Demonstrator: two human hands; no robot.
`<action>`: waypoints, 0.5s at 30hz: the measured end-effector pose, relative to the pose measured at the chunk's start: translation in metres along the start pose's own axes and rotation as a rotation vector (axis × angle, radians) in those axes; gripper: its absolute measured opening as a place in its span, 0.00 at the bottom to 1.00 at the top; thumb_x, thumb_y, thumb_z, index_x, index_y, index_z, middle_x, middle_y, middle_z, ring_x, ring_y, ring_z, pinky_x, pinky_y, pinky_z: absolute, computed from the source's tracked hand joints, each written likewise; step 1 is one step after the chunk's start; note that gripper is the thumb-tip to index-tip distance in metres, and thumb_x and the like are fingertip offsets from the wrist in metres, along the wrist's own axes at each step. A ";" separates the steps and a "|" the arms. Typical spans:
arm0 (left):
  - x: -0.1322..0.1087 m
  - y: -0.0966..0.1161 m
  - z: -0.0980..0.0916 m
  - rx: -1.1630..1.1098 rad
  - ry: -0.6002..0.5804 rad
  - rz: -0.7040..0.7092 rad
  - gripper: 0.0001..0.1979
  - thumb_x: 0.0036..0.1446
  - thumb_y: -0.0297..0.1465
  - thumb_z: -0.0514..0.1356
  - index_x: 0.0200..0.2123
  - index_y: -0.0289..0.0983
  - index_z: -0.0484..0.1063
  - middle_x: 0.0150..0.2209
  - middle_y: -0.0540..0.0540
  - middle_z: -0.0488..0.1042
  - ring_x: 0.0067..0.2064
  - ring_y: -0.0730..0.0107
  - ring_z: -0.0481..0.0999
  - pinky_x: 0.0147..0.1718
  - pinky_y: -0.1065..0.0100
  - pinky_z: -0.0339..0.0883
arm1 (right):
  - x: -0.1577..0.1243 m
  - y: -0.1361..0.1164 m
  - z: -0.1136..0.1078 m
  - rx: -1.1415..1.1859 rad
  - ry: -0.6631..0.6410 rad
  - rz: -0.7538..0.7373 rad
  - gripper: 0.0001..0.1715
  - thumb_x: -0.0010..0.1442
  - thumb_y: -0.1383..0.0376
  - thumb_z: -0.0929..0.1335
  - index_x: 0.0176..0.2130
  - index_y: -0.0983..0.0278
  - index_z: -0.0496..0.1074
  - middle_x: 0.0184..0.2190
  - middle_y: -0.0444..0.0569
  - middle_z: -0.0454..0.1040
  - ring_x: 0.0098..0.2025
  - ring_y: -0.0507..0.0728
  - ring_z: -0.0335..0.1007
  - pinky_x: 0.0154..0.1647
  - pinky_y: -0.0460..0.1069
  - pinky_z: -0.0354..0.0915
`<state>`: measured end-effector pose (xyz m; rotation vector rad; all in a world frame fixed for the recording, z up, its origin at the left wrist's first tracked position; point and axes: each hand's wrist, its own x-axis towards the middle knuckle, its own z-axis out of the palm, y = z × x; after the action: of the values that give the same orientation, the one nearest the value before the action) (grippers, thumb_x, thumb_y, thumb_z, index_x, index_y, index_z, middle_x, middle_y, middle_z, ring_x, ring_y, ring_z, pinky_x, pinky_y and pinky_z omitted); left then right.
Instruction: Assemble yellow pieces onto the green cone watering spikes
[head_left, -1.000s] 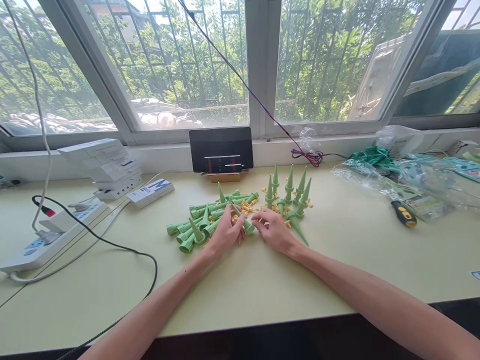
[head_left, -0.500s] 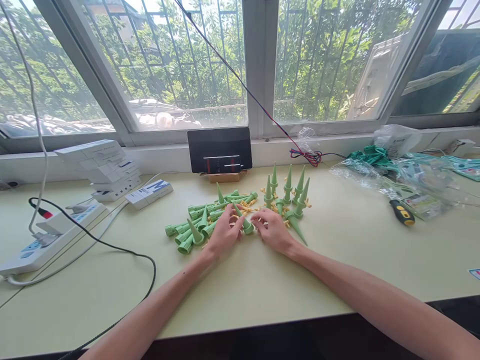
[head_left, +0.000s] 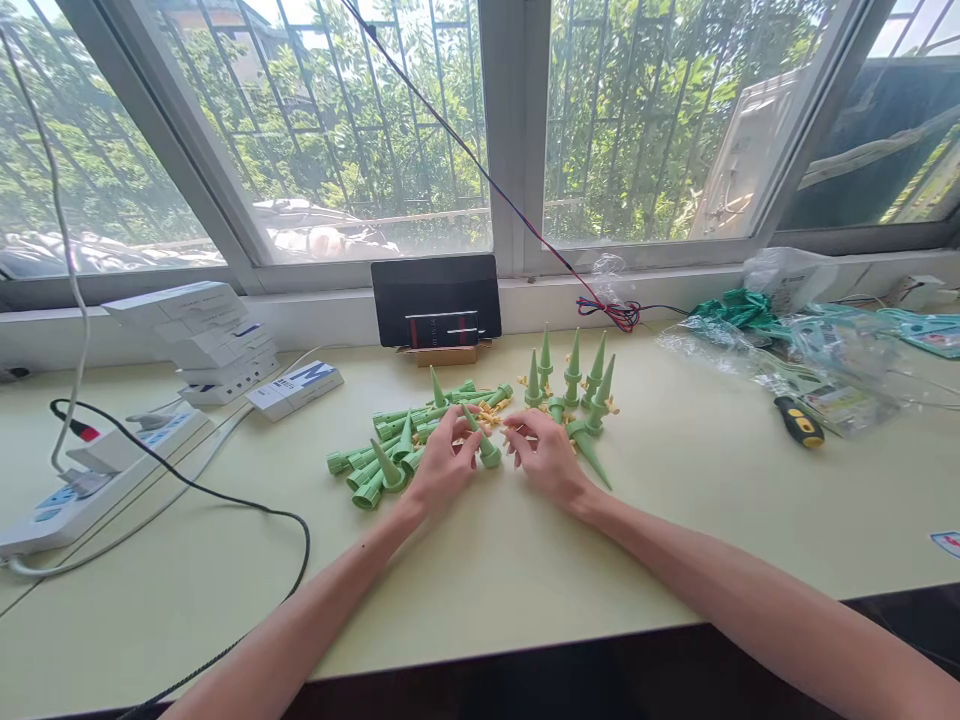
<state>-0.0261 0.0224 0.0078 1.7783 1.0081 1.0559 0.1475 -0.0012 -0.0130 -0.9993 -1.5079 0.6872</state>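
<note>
My left hand point(head_left: 442, 465) is closed on a green plant watering spike point(head_left: 489, 453), whose wide collar end points toward my right hand. To the right, my right hand point(head_left: 551, 462) is curled with its fingertips drawn together near that collar; whatever is in them is too small to make out. Small yellow valve pieces point(head_left: 493, 408) lie scattered behind both hands. Green tubes and spikes point(head_left: 367, 492) are heaped left of my left hand. Several assembled spikes point(head_left: 574, 368) stand upright beyond my right hand, and another spike point(head_left: 594, 458) lies tilted beside it.
A black tablet point(head_left: 435, 285) leans by the window. White boxes point(head_left: 214, 325) and a power strip point(head_left: 112, 480) with cables sit at left. At right are a yellow-black screwdriver point(head_left: 799, 422) and plastic bags point(head_left: 832, 350). The table edge point(head_left: 525, 655) runs in front.
My right hand's fingertips have drawn slightly away from the collar of the spike in my left hand. The view has shifted a little; everything else looks the same.
</note>
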 end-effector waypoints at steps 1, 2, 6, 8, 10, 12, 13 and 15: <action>0.000 0.000 0.000 0.001 -0.001 -0.003 0.14 0.62 0.37 0.57 0.50 0.40 0.64 0.37 0.46 0.73 0.34 0.70 0.70 0.26 0.71 0.69 | 0.000 0.001 0.000 0.010 -0.001 -0.003 0.09 0.64 0.61 0.65 0.38 0.64 0.72 0.38 0.50 0.69 0.27 0.52 0.70 0.22 0.48 0.70; 0.000 0.000 0.000 0.002 -0.001 -0.005 0.15 0.62 0.37 0.57 0.50 0.40 0.63 0.37 0.46 0.73 0.34 0.70 0.70 0.27 0.71 0.69 | 0.000 0.001 0.000 0.019 -0.002 -0.006 0.09 0.64 0.61 0.65 0.38 0.64 0.72 0.38 0.50 0.69 0.27 0.52 0.71 0.22 0.48 0.70; 0.000 0.000 0.000 0.004 0.010 -0.006 0.16 0.62 0.35 0.57 0.52 0.40 0.62 0.37 0.47 0.74 0.33 0.71 0.70 0.28 0.71 0.68 | 0.000 0.002 0.001 0.040 0.007 -0.008 0.09 0.64 0.61 0.65 0.38 0.64 0.71 0.38 0.50 0.69 0.28 0.53 0.72 0.22 0.48 0.71; -0.001 0.001 0.000 0.004 0.010 -0.003 0.16 0.63 0.35 0.56 0.53 0.40 0.61 0.38 0.47 0.74 0.32 0.72 0.71 0.28 0.71 0.68 | 0.000 0.001 0.001 0.043 0.014 -0.006 0.10 0.64 0.60 0.65 0.38 0.64 0.71 0.38 0.51 0.70 0.29 0.53 0.72 0.22 0.48 0.71; -0.001 0.002 0.000 0.004 0.011 0.005 0.17 0.63 0.34 0.56 0.53 0.39 0.61 0.38 0.46 0.75 0.32 0.72 0.71 0.29 0.71 0.67 | -0.001 0.001 0.001 0.043 0.016 -0.002 0.10 0.64 0.60 0.65 0.38 0.64 0.71 0.38 0.51 0.70 0.29 0.53 0.73 0.23 0.48 0.71; -0.002 0.003 0.000 0.009 0.018 0.018 0.17 0.63 0.34 0.56 0.54 0.39 0.60 0.38 0.46 0.75 0.32 0.71 0.71 0.29 0.70 0.67 | -0.001 0.000 0.001 0.038 0.016 -0.003 0.11 0.64 0.59 0.65 0.38 0.64 0.71 0.38 0.51 0.70 0.29 0.53 0.73 0.23 0.48 0.71; -0.002 0.004 0.000 0.013 0.022 0.023 0.17 0.63 0.34 0.56 0.54 0.38 0.60 0.38 0.45 0.76 0.32 0.71 0.71 0.29 0.70 0.68 | -0.001 0.000 0.001 0.033 0.017 -0.004 0.11 0.64 0.59 0.65 0.38 0.64 0.71 0.38 0.51 0.70 0.29 0.53 0.73 0.23 0.48 0.71; -0.002 0.005 0.000 0.020 0.023 0.030 0.17 0.63 0.34 0.56 0.53 0.38 0.60 0.38 0.45 0.76 0.31 0.72 0.71 0.30 0.69 0.67 | 0.000 0.000 0.001 0.022 0.017 -0.008 0.11 0.64 0.59 0.65 0.38 0.63 0.71 0.38 0.51 0.71 0.29 0.53 0.72 0.24 0.48 0.71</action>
<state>-0.0254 0.0188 0.0116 1.8063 1.0120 1.0913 0.1466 -0.0017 -0.0130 -0.9801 -1.4857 0.6863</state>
